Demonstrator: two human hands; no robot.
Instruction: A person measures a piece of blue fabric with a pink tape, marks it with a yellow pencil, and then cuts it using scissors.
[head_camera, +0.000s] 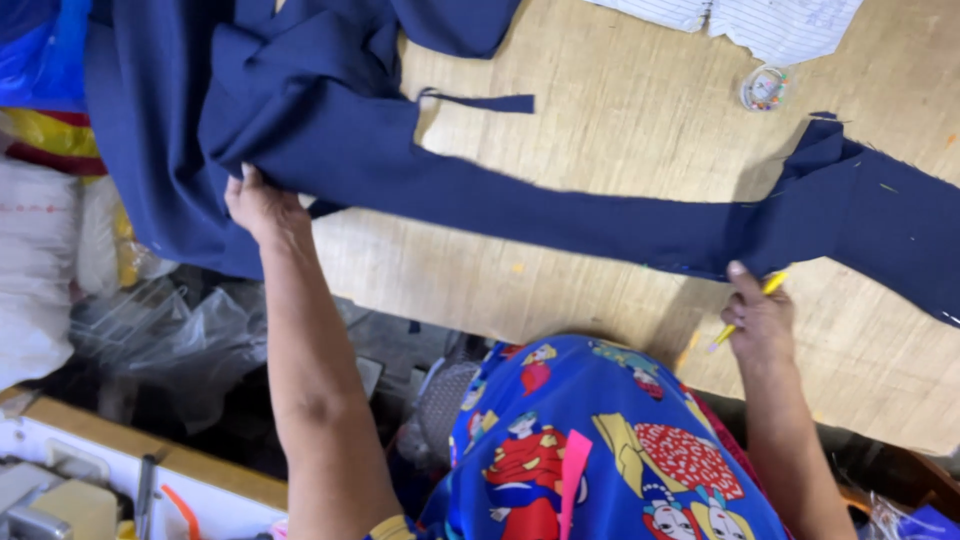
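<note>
left hand (262, 205) — pinching navy fabric (560, 205) at the table (620, 100) edge | right hand (760, 320) — closed on yellow pencil (748, 308), thumb pressing the strip

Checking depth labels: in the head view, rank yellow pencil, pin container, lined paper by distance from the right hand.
From the right hand:
1. Yellow pencil, held in that hand.
2. Round pin container, on the table beyond the navy cloth.
3. Lined paper, at the table's far edge.
</note>
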